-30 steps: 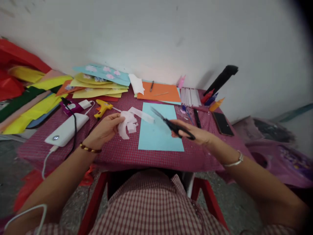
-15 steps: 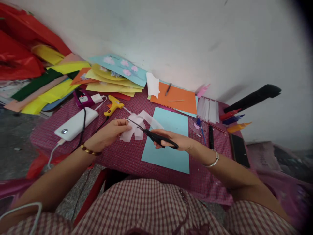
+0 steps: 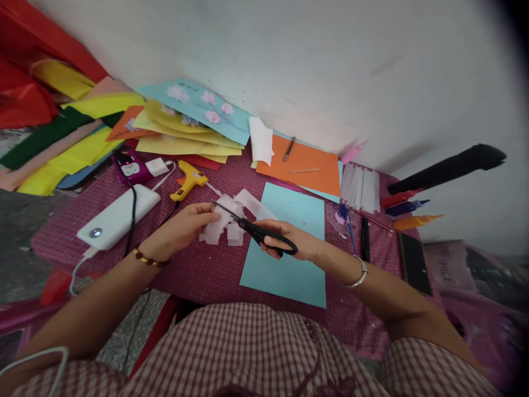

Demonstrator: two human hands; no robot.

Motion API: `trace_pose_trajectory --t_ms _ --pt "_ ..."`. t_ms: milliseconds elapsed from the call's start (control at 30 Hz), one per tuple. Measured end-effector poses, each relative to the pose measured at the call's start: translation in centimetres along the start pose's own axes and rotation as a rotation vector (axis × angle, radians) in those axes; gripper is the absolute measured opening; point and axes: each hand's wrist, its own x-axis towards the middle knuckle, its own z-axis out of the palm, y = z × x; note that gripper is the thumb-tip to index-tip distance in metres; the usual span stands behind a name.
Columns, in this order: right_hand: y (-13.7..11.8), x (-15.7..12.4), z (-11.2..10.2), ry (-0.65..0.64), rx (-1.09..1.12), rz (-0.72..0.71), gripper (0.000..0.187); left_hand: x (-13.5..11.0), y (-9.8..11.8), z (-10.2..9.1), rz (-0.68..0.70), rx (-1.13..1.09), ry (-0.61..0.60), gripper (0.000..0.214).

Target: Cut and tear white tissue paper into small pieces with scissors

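My left hand (image 3: pixel 179 229) pinches a bunch of pale pink paper strips (image 3: pixel 225 220) above the red checked tablecloth (image 3: pixel 194 270). Black-handled scissors (image 3: pixel 258 231) are gripped in my right hand (image 3: pixel 289 245), with the blades pointing left into the pink paper beside my left fingertips. Under my right hand lies a light blue sheet (image 3: pixel 289 242) flat on the cloth.
A yellow glue gun (image 3: pixel 188 181), a white power bank (image 3: pixel 118 216) with cables and a purple device (image 3: pixel 132 167) lie left. Coloured paper sheets (image 3: pixel 182 124) pile at the back, an orange sheet (image 3: pixel 303 164) behind. Markers (image 3: pixel 407 208), a pen (image 3: pixel 365 238) and a phone (image 3: pixel 413 263) sit right.
My right hand brought the scissors leftward from over the blue sheet to the pink strips held in my left hand. The view tilted and shifted.
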Motion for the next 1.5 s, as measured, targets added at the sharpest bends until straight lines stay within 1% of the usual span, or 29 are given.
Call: trace_pose_trajectory --t_ms 67,133,200,300,400,500,633,700,767,867,967,1033,1133,1200,1367,1500 --pt "-0.1 -0.1 0.2 0.013 0.007 -0.008 0.061 -0.7 -0.3 -0.4 -0.018 -0.097 -0.048 0.034" --pt "-0.1 -0.2 0.2 0.011 0.008 -0.014 0.059 -1.9 -0.9 -1.0 -0.074 -0.188 -0.094 0.044" --pt "-0.1 -0.3 0.3 0.015 0.013 -0.016 0.059 -3.3 -1.7 -1.6 -0.104 -0.219 -0.105 0.047" --pt "-0.1 -0.2 0.5 0.018 0.008 -0.001 0.059 -5.0 -3.0 -1.9 -0.074 -0.149 -0.046 0.034" --pt "0.0 -0.1 0.9 0.02 -0.007 0.014 0.061 -5.8 -3.7 -1.6 -0.036 -0.058 0.073 0.024" --pt "0.0 -0.1 1.0 0.012 -0.037 0.01 0.066 -5.7 -4.0 -1.3 0.053 -0.002 0.177 0.023" --pt "0.0 -1.0 0.6 -0.092 -0.094 -0.033 0.073 -5.3 -3.9 -1.3 0.198 0.051 0.295 0.021" --pt "0.0 -1.8 0.4 -0.145 -0.117 -0.031 0.073 -5.1 -3.6 -1.2 0.255 0.016 0.343 0.019" --pt "0.1 -2.4 0.4 -0.18 -0.128 -0.014 0.074 -5.0 -3.3 -0.7 0.283 -0.08 0.369 0.019" --pt "0.4 -2.8 0.8 -0.203 -0.116 0.034 0.076 -5.0 -2.9 0.2 0.284 -0.196 0.357 0.019" --pt "0.7 -2.6 1.4 -0.193 -0.095 0.07 0.08 -4.9 -3.1 0.9 0.258 -0.185 0.319 0.018" --pt "0.7 -2.2 1.7 -0.17 -0.075 0.061 0.078 -4.8 -3.5 1.2 0.235 -0.164 0.315 0.02" --pt "0.7 -1.6 2.0 -0.156 -0.048 0.029 0.073 -4.8 -4.0 1.5 0.212 -0.144 0.327 0.023" --pt "0.7 -1.2 2.2 -0.163 -0.033 0.024 0.072 -4.9 -4.2 1.6 0.212 -0.129 0.325 0.022" --pt "0.7 -0.7 2.5 -0.137 0.021 0.035 0.076 -5.1 -4.1 1.6 0.219 -0.118 0.316 0.02" --pt "0.5 -0.5 2.6 -0.105 0.014 0.031 0.073 -4.9 -4.0 1.6 0.217 -0.105 0.313 0.021"
